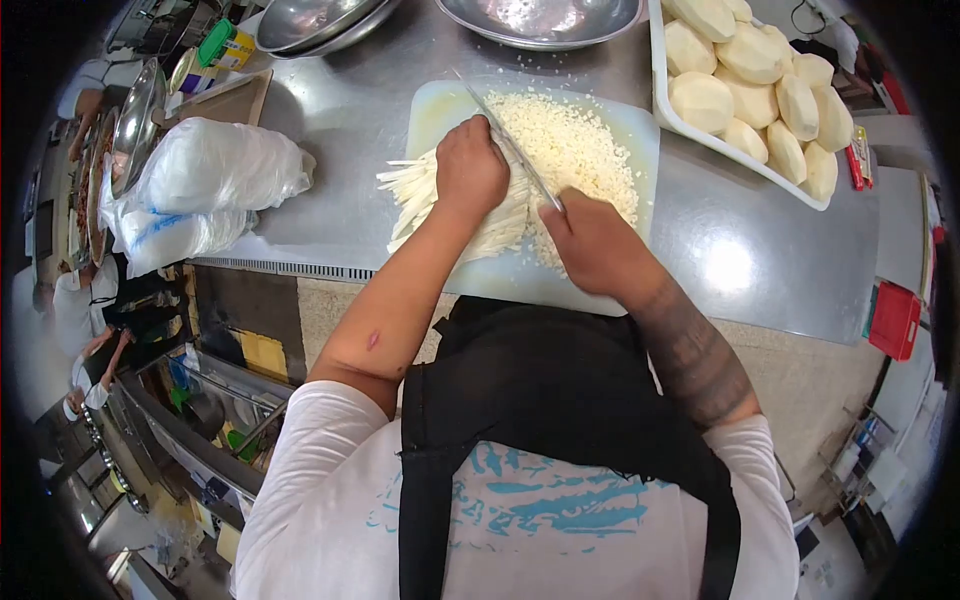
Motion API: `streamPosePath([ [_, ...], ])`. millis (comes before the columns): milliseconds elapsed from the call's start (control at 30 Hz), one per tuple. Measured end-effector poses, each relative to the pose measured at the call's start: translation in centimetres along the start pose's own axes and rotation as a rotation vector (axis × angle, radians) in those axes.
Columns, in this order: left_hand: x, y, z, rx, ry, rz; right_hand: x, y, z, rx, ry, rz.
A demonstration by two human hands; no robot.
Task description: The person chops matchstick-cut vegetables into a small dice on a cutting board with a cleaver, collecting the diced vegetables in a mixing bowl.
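Note:
My right hand [597, 240] is wrapped round the handle of a knife [520, 155], its blade slanting up and to the left. Fingers curled, my left hand [472, 168] presses on a bundle of pale vegetable sticks [418, 190], right beside the blade. Finely diced pale vegetable [575, 135] is heaped to the right of the knife. Sticks and dice lie on a whitish cutting board [645, 160], and some sticks poke over its left edge. My left fingertips and most of the knife handle are hidden.
A white tub [740, 155] of peeled whole root vegetables [752, 88] stands at the right. Metal bowls [540, 22] line the back of the steel table [340, 130]. Filled plastic bags [215, 170] lie at the left. Other people [85, 310] are at far left.

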State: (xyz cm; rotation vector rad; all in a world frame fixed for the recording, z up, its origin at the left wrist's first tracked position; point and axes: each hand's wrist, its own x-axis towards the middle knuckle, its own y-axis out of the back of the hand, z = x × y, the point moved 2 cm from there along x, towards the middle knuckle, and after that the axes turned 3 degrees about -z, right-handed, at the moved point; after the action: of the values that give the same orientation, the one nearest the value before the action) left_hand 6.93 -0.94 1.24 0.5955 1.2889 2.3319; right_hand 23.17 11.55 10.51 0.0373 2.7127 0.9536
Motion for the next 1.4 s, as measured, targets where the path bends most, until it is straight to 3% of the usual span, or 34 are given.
streamPosePath([
  [67,0.0,-0.2,-0.1,-0.002,0.017,-0.036,-3.0,1.7,-2.6,0.033,-0.084,-0.089],
  [167,-0.6,-0.4,-0.1,-0.023,-0.003,0.002,0.3,-2.8,2.3,0.008,-0.02,-0.013],
  [267,0.0,-0.1,-0.2,-0.01,0.028,-0.003,1.6,-1.0,1.0,-0.049,0.051,0.045],
  [367,-0.3,-0.1,-0.3,-0.03,-0.004,0.038,-2.6,1.7,-2.1,0.041,-0.055,-0.116],
  [467,-0.7,-0.2,0.0,-0.042,0.044,0.002,0.9,-2.6,2.6,-0.031,-0.081,-0.016],
  [500,-0.7,-0.3,-0.1,-0.033,0.039,0.023,2.0,-2.8,3.5,-0.051,-0.001,0.0],
  [633,-0.4,-0.4,-0.4,-0.042,0.038,0.031,-2.4,2.0,-1.6,0.034,-0.079,-0.117],
  [767,-0.5,0.0,-0.1,-0.027,0.074,-0.007,1.0,-2.7,2.4,-0.005,-0.09,-0.045],
  [900,-0.8,-0.5,-0.5,-0.017,0.046,0.015,-0.8,1.5,-1.2,-0.004,-0.099,-0.123],
  [1000,-0.5,-0.2,-0.3,-0.065,0.079,0.017,-2.9,0.4,-0.9,0.053,-0.103,-0.084],
  [1067,-0.5,0.0,-0.2,-0.051,0.056,0.017,0.0,-2.3,1.8,0.074,-0.151,-0.108],
  [1133,-0.3,0.0,-0.3,-0.057,0.076,0.008,1.6,-3.4,2.8,0.031,0.0,0.025],
  [1200,-0.8,-0.3,-0.6,-0.066,0.099,-0.033,0.5,-3.3,3.4,0.026,-0.026,0.017],
  [1267,-0.6,0.3,-0.9,-0.193,-0.077,0.215,-0.6,-2.7,3.6,0.001,-0.043,0.014],
  [1333,-1.3,1.4,-0.7,-0.245,-0.1,0.218,-2.2,-3.0,3.6,0.056,-0.142,-0.021],
  [1400,-3.8,2.6,0.5,0.022,-0.248,0.23,-2.3,-3.6,3.3,0.072,-0.15,0.0],
])
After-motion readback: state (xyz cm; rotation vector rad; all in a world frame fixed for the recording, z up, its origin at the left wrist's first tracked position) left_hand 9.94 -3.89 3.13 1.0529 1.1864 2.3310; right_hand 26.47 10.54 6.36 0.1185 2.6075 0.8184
